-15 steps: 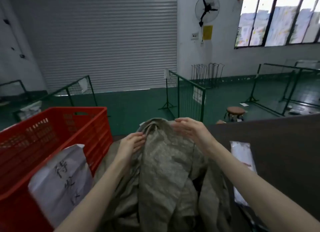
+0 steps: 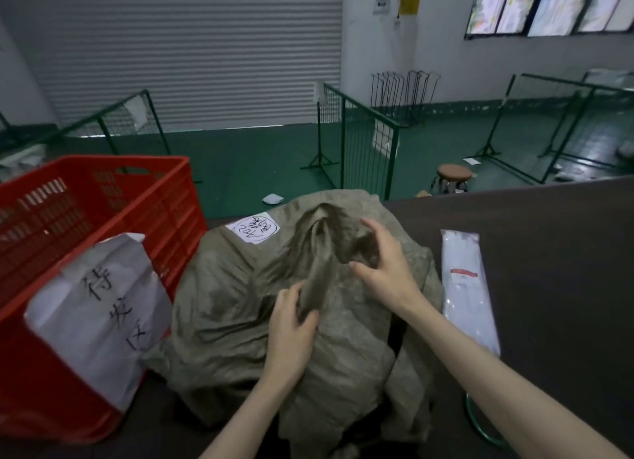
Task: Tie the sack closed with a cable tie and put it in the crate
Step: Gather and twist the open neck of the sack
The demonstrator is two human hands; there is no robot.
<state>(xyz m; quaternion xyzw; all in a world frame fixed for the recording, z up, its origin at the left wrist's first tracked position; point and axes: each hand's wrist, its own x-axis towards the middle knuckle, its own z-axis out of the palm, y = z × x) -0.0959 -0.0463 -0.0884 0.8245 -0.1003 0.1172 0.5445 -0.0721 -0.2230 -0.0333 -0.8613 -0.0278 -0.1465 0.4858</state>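
A grey-green woven sack point(image 2: 223, 307) lies crumpled on the dark table, with a white handwritten label point(image 2: 253, 228) near its far end. My left hand point(image 2: 291, 316) pinches a gathered fold of the sack's mouth. My right hand point(image 2: 384, 263) curls around the bunched fabric just beyond it, fingers spread and touching the cloth. A red plastic crate point(image 2: 103, 198) stands to the left of the sack, with a white handwritten paper sheet point(image 2: 99, 307) on its near wall. A clear packet of white cable ties point(image 2: 466, 287) lies on the table to the right of the sack.
The dark table point(image 2: 549, 253) stretches to the right. Beyond its far edge are a green floor, green wire fence panels point(image 2: 363, 150), a round stool point(image 2: 453, 175) and a closed roller shutter. A green ring point(image 2: 480, 424) shows by my right forearm.
The view has tilted down and the sack's top has dropped lower. Both hands have moved from the raised top of the sack to gathering its mouth into a bunch.
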